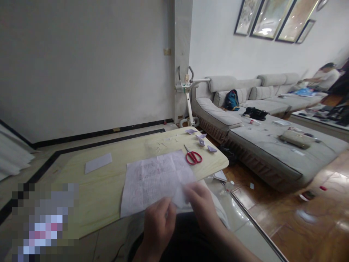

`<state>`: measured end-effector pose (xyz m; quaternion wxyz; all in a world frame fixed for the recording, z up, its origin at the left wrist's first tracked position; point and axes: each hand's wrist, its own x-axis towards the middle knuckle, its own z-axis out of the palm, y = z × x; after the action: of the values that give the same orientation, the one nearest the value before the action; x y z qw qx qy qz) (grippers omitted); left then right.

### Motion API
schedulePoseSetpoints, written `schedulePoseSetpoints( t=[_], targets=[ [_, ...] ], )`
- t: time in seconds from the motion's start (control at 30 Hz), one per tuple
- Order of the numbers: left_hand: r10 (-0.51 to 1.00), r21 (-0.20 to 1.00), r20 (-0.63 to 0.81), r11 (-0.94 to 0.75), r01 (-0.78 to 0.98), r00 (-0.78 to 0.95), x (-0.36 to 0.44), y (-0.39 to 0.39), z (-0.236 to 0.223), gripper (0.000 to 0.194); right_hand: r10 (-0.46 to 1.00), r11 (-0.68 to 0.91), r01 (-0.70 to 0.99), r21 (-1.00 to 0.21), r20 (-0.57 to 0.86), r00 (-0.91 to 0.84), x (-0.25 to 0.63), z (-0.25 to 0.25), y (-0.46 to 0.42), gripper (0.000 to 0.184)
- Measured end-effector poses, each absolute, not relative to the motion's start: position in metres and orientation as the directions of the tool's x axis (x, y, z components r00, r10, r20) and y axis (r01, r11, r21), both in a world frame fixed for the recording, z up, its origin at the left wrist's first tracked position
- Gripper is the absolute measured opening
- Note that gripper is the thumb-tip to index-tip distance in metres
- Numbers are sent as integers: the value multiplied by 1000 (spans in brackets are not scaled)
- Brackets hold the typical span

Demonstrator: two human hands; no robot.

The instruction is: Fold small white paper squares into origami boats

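A small white paper (179,197) is between the person's two hands, low in front of the body and just above the near edge of the table (81,194). It looks pale and thin, but blur hides its exact outline and any folds. The left hand (160,220) is curled, its thumb and forefinger pinching the paper's left side; the right hand (200,200) pinches the other side with bent fingers, its tips smeared by motion.

Right behind the hands, a large printed sheet (156,178) lies flat on the table, crossed by creases and covered in lines of print too small to read. Red-handled scissors (193,156) rest just beside its far right corner. Near the table's far right end stand four folded paper pieces (201,136), pale lilac and pointed. Thin paper scraps (163,144) lie beyond the sheet, and a white paper rectangle (98,163) lies to its left.

On the floor beside the table is a clear bottle (229,187) with a white cap; its contents cannot be made out. Farther right, a clear jar (308,195) holds something dark, near a red lid (323,188). A blue backpack (232,100) leans on the sofa (272,160), its contents hidden.
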<state>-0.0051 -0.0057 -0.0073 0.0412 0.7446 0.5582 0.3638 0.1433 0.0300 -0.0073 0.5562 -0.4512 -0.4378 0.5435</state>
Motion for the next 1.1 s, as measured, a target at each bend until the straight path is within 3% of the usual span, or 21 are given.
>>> schedulePoseSetpoints(
  t=[0.1,0.3,0.47,0.73,1.0,1.1],
  targets=[
    [874,496,474,-365,788,106,-7,-6,-7,32,1000,1,-235,-972,-5,24,143,-9,28,24],
    [949,791,315,-276,546,23,-10,-4,-3,29,999,23,-134,-991,18,38,145,1,24,24],
    [984,905,175,-177,386,41,-5,-1,10,26,998,48,-94,-994,53,-46,143,7,19,21],
    [995,958,69,-85,273,69,-13,0,12,30,990,53,-35,-998,57,-125,148,15,19,16],
    [996,952,35,-59,301,83,-12,-1,12,30,989,46,-5,-999,47,-137,149,16,18,14],
    [995,925,59,-84,369,80,-12,-2,10,32,982,120,73,-990,108,-154,150,13,19,13]
  ],
)
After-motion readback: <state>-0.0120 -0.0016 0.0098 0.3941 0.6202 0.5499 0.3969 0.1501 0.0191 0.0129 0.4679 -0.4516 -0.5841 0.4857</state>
